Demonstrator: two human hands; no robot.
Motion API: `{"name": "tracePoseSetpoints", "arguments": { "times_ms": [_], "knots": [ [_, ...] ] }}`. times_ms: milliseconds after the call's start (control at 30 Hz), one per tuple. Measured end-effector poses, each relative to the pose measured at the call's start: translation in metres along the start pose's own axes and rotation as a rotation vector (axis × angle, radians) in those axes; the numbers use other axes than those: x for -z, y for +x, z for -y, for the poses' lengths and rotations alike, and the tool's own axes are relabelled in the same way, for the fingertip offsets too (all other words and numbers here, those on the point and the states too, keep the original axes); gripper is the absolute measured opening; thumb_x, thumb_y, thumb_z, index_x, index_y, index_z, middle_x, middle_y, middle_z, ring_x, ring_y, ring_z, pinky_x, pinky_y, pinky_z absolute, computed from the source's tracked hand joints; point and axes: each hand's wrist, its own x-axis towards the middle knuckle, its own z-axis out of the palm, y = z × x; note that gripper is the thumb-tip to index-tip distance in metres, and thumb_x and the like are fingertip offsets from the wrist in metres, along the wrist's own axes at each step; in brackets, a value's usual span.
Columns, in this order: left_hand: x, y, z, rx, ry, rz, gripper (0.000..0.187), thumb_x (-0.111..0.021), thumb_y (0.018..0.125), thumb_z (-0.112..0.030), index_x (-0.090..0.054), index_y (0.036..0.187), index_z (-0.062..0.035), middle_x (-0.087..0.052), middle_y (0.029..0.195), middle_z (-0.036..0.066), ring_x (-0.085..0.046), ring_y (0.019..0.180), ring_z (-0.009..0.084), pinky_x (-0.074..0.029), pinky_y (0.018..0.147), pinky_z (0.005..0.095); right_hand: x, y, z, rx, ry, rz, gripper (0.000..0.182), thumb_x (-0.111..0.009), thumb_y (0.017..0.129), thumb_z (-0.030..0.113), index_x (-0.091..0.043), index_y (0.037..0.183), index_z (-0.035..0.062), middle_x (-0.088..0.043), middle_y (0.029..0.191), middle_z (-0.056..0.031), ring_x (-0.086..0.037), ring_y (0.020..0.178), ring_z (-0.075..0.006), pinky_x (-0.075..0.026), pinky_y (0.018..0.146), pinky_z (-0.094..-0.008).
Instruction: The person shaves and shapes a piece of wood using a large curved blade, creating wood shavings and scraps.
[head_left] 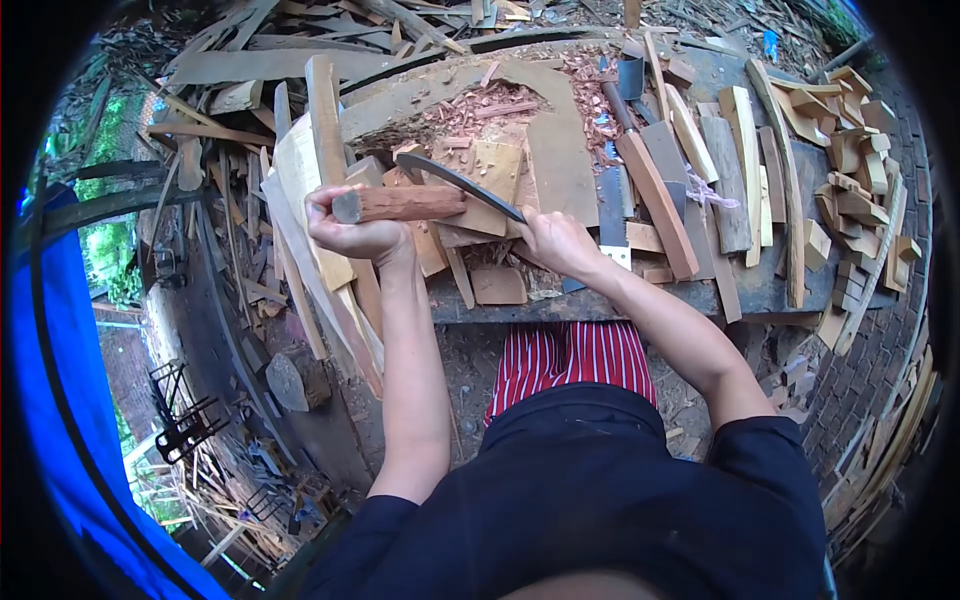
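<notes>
My left hand [362, 236] is wrapped round a short reddish-brown piece of wood [418, 203], its grey end towards me on the left. The wood lies level, its far end over a pale wooden block [497, 160] on the bench. In my right hand [560, 242] is the handle of a machete [455, 178], the dark blade pointing up and left. That blade passes just above the reddish wood and overlaps the pale block in this view. Reddish chips [490, 105] are scattered behind both hands.
On the workbench [470, 307], a handsaw [612, 205] and a long reddish wood piece [657, 207] lie right of my right hand. Stacked offcuts [860, 210] crowd the right end. Long boards [322, 110] lean at the left, with a log stump [298, 380] on the ground below.
</notes>
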Motion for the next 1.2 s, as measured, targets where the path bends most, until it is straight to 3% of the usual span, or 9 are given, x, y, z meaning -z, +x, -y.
{"name": "tracePoseSetpoints", "arguments": {
  "times_ms": [367,467,567,700,767,867,900,1000,1200],
  "knots": [
    [-0.003,-0.005,-0.005,0.003,0.058,-0.141,0.035,-0.031,0.093,-0.033,-0.043,0.072,-0.0082,-0.039,0.071,0.001,-0.043,0.068,0.0138,-0.036,0.067,0.029,0.087,-0.012,0.107,0.195,0.232,-0.198,0.02,-0.051,0.094,0.021,-0.051,0.096,0.0011,-0.061,0.067,-0.0244,-0.061,0.067,-0.0455,-0.047,0.06,-0.055],
    [0.004,-0.001,-0.004,0.042,-0.03,-0.119,0.036,-0.032,0.092,-0.035,-0.044,0.071,-0.0083,-0.04,0.07,0.0,-0.043,0.068,0.0137,-0.036,0.065,0.0284,0.024,-0.01,0.038,-0.033,0.007,0.023,0.02,-0.051,0.094,0.021,-0.051,0.096,0.0013,-0.061,0.067,-0.0241,-0.061,0.066,-0.0449,-0.047,0.06,-0.0553],
    [-0.003,-0.003,-0.002,-0.041,0.074,-0.072,0.034,-0.032,0.092,-0.033,-0.044,0.071,-0.0082,-0.04,0.07,0.0,-0.043,0.067,0.0143,-0.036,0.065,0.0289,0.016,-0.012,0.012,0.007,-0.025,-0.008,0.023,-0.049,0.094,0.022,-0.054,0.098,0.0005,-0.063,0.068,-0.024,-0.065,0.071,-0.0438,-0.051,0.058,-0.054],
    [-0.004,-0.002,0.006,-0.024,0.161,-0.121,0.039,-0.027,0.093,-0.037,-0.042,0.071,-0.008,-0.04,0.07,0.001,-0.043,0.067,0.015,-0.036,0.065,0.0302,0.063,-0.004,0.067,0.033,0.051,0.005,0.02,-0.051,0.094,0.022,-0.051,0.096,0.0018,-0.061,0.066,-0.0243,-0.061,0.065,-0.0449,-0.047,0.059,-0.0542],
    [-0.001,-0.003,0.0,-0.018,0.169,-0.072,0.041,-0.026,0.093,-0.039,-0.041,0.071,-0.0076,-0.039,0.071,0.001,-0.043,0.069,0.015,-0.037,0.067,0.0311,0.079,-0.003,0.095,0.194,0.215,-0.197,0.02,-0.051,0.095,0.021,-0.051,0.096,0.002,-0.06,0.064,-0.0243,-0.061,0.063,-0.0444,-0.048,0.058,-0.0527],
    [-0.002,-0.003,0.0,-0.012,0.103,-0.09,0.041,-0.027,0.093,-0.038,-0.041,0.07,-0.0078,-0.04,0.07,0.001,-0.043,0.068,0.015,-0.037,0.067,0.0307,0.064,-0.011,0.088,0.206,0.244,-0.21,0.02,-0.052,0.094,0.021,-0.05,0.096,0.0015,-0.059,0.064,-0.0244,-0.061,0.063,-0.0438,-0.049,0.057,-0.0514],
    [-0.003,-0.003,0.0,-0.041,0.165,-0.092,0.041,-0.028,0.093,-0.039,-0.042,0.07,-0.0076,-0.04,0.069,0.001,-0.043,0.068,0.015,-0.037,0.066,0.03,0.045,-0.011,0.072,0.048,0.083,-0.012,0.02,-0.052,0.094,0.02,-0.05,0.098,0.0008,-0.06,0.066,-0.025,-0.061,0.066,-0.0445,-0.049,0.058,-0.0523],
    [0.002,-0.003,0.007,-0.08,0.173,-0.103,0.041,-0.028,0.093,-0.039,-0.043,0.072,-0.0074,-0.04,0.071,0.001,-0.043,0.07,0.0148,-0.038,0.068,0.0301,-0.002,-0.009,0.003,-0.042,0.016,0.021,0.022,-0.05,0.093,0.022,-0.053,0.102,0.0021,-0.063,0.068,-0.0238,-0.064,0.065,-0.0442,-0.051,0.058,-0.0521],
    [-0.003,-0.006,0.0,-0.012,0.106,-0.153,0.036,-0.029,0.095,-0.032,-0.043,0.075,-0.0062,-0.041,0.076,0.002,-0.044,0.073,0.0151,-0.038,0.073,0.031,0.049,-0.007,0.064,0.051,0.205,-0.096,0.021,-0.05,0.094,0.02,-0.051,0.101,0.0007,-0.061,0.068,-0.0264,-0.061,0.067,-0.0463,-0.049,0.061,-0.0523]
  ]
}}
